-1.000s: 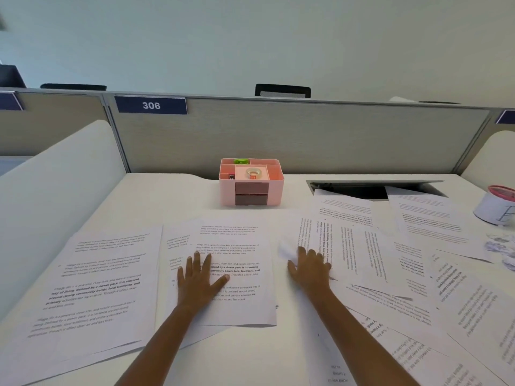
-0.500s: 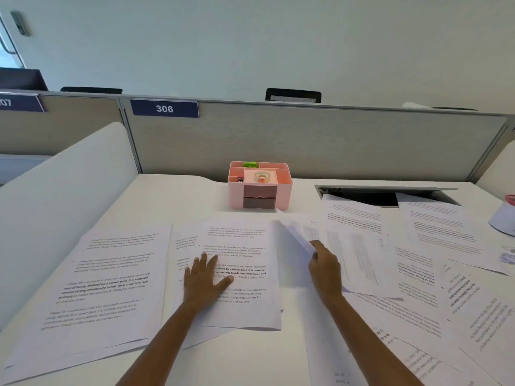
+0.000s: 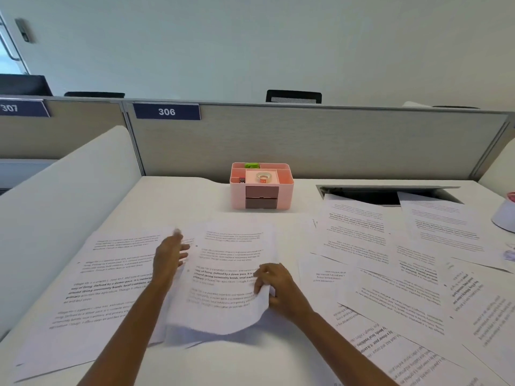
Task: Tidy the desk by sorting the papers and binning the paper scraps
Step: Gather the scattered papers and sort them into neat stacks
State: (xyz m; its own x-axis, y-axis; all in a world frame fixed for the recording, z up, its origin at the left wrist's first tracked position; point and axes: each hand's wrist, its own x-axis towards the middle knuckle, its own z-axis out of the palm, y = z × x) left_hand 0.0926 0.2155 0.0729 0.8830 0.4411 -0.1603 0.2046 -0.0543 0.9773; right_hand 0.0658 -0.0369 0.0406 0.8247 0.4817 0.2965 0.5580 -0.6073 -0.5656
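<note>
papers lie loose and overlapping across the right of the white table. our right grip pinches the lower right edge of a printed sheet on top of the middle pile, and that corner curls up off the table. our left grip is spread, fingers straight, at the sheet's left edge; blur hides whether it touches. a second pile lies just left. behind, a pink desk organiser holding a tape roll stands near the partition.

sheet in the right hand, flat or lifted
Lifted: the right hand pinches the sheet by its right edge, which curls up off the desk.
</note>
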